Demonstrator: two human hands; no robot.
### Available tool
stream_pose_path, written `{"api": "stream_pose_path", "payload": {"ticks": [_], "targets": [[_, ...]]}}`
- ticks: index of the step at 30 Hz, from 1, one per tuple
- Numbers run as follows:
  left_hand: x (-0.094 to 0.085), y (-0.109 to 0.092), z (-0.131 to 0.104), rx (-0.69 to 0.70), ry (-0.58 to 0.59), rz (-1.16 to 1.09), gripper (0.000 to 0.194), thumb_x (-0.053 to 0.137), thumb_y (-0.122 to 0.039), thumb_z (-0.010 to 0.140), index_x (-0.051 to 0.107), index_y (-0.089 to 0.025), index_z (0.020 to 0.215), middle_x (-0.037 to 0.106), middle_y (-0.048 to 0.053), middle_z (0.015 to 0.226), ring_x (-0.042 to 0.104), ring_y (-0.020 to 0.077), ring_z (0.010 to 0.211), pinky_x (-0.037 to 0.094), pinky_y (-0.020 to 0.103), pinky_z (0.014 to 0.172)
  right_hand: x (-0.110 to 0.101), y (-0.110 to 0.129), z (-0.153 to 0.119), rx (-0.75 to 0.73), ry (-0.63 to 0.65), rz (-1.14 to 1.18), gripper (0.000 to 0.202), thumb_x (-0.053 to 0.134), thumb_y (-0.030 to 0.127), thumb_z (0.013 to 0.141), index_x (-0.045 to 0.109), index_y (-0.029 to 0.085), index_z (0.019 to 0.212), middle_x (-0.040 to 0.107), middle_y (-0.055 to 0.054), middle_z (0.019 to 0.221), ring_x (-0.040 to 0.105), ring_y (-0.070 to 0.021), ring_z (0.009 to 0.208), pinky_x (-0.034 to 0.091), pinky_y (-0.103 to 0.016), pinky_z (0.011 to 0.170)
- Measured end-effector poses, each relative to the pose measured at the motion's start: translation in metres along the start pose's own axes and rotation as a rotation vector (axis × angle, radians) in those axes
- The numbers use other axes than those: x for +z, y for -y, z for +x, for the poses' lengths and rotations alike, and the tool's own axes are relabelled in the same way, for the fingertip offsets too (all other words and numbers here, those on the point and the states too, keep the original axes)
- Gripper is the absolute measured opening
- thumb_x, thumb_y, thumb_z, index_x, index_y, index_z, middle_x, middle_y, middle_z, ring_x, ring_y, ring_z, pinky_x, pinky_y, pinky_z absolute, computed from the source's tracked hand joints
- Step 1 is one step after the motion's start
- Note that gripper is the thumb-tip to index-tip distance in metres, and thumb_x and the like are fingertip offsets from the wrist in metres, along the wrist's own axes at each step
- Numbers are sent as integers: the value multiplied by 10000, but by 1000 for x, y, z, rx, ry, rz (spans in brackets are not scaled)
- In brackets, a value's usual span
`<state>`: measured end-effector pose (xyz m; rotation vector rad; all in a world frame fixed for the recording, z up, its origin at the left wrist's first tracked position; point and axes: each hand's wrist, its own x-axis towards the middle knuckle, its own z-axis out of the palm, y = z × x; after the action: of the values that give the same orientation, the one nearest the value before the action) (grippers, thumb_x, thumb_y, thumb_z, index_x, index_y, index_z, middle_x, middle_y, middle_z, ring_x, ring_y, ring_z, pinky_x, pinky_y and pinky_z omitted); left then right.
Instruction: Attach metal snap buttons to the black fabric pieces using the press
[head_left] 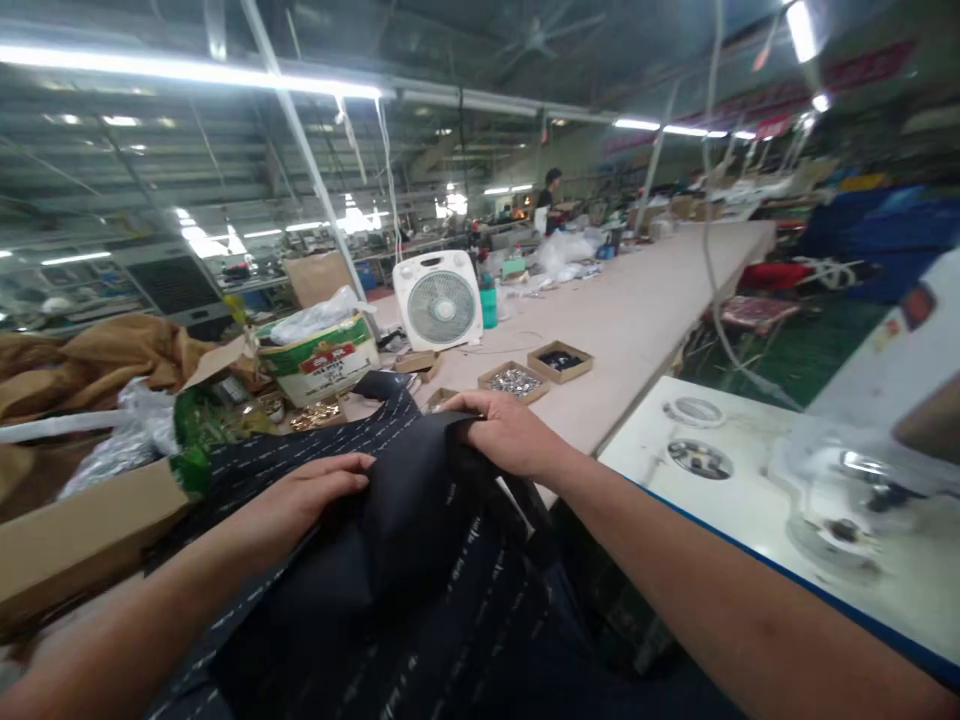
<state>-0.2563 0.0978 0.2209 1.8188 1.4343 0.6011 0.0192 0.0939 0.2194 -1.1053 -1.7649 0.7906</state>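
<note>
Bright tube lights hang over a wide workshop, and a long pale pinkish counter (652, 290) runs away ahead of me. Right in front of me, below the near end of that counter, lies the black cloth (465, 560), printed with broken lines of small white lettering and bunched up in loose folds. My right hand (499, 430) pinches its raised upper fold between thumb and fingers. My left hand (330, 485) rests on the cloth to the left of that fold, fingers close together; I can't tell whether it pinches any of it.

Just beyond my right hand sit a shallow brown cardboard tray of silver metal pieces (514, 381) and, next to it, a similar tray of black pieces (560, 361). Left of them are small gold-coloured pieces (315, 415), near a green-and-white printed cardboard box (322, 362) with clear plastic on top. Behind the trays stands a square white fan (440, 302) with a teal bottle (488, 302) beside it.

Off to my right is a white work table with a blue edge (675, 440); far down the counter stands a person in dark clothing (551, 203).
</note>
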Motion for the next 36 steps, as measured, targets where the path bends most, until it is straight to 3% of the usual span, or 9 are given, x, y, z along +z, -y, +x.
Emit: {"api": "stream_pose_path", "payload": {"ticks": [2,4,10,17,20,24,28,33,36], "targets": [[23,-19,2,112,147,7,486,607,-512,862,657,-210,1239,700,81,1263,640,300,1185,491,447,1062,-26,10,-19,15,-37,-187,236,612,143,780,777,189,942,761,-22,935,673,-187,870,490,-277,782],[49,-36,4,236,149,40,559,563,-579,888,588,-227,1321,626,89,1371,579,301,1262,433,458,1113,-44,18,-38,52,-61,-375,231,618,158,766,778,193,928,762,-42,942,670,-203,889,479,-285,773],[139,-80,21,534,236,14,817,772,-469,750,418,-279,1463,580,103,1405,584,311,1219,491,452,1017,-70,17,-86,203,-36,-803,252,653,352,796,742,245,1006,753,-52,1015,666,-245,919,445,-309,738],[185,-110,82,555,894,7,343,573,-334,896,658,-215,1206,720,26,1079,644,217,986,499,331,886,-118,2,-145,413,-10,-975,393,758,510,781,719,263,1085,732,-40,1017,653,-242,929,397,-295,703],[202,-130,104,624,902,82,297,525,-360,913,696,-206,1100,715,9,939,623,193,866,484,301,785,-132,0,-167,506,-46,-1020,434,778,545,758,710,257,1075,730,-47,1037,651,-260,944,390,-301,704],[231,-162,117,744,883,103,295,516,-359,897,706,-203,1059,716,10,886,613,186,815,468,283,732,-142,1,-195,611,-111,-1101,158,658,300,864,693,228,1001,738,-55,1013,652,-240,912,373,-299,693],[261,-183,113,822,908,83,303,508,-395,891,704,-201,1016,716,8,874,608,188,800,457,285,732,-148,6,-223,712,-243,-1108,123,570,167,815,680,180,868,725,-81,956,638,-230,886,372,-296,693],[294,-189,94,860,901,4,310,505,-406,887,702,-188,985,709,14,869,614,202,828,459,305,768,-152,12,-256,820,-337,-649,143,526,129,729,658,166,771,675,-15,756,601,-169,740,379,-249,635],[308,-183,82,809,902,-65,329,558,-454,881,704,-188,1008,726,25,914,634,217,873,476,321,802,-148,6,-275,856,-423,-316,186,527,165,713,686,170,810,695,-3,790,614,-172,748,410,-242,638]]}}
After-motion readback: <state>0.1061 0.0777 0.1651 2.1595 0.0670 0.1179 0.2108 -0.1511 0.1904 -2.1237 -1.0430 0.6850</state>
